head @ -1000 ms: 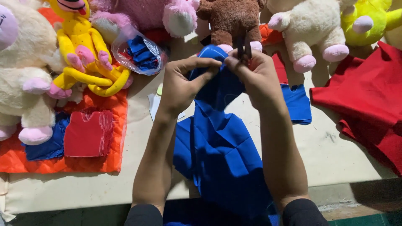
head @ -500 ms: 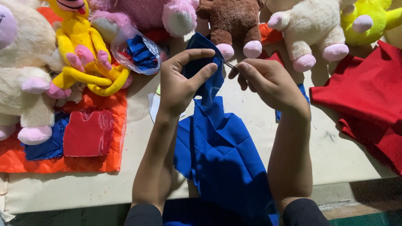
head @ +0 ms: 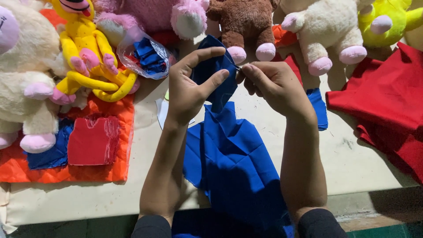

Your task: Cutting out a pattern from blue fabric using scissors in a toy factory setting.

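Tabletop (head: 374, 167); plush toys (head: 246, 22) crowd blue cloth (head: 229, 163).

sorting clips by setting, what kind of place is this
Probably a soft-toy sewing workbench: plush toys line the table, cut red cloth lies about, and both hands work blue fabric.

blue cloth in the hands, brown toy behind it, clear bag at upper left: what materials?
Blue cloth, pinched by the left hand and right hand: looks like thin woven fabric, matte, with sharp creases. Brown toy: plush pile, fuzzy surface, pink foot pads. Clear bag: seemingly thin plastic film, glossy highlights, blue pieces showing through.
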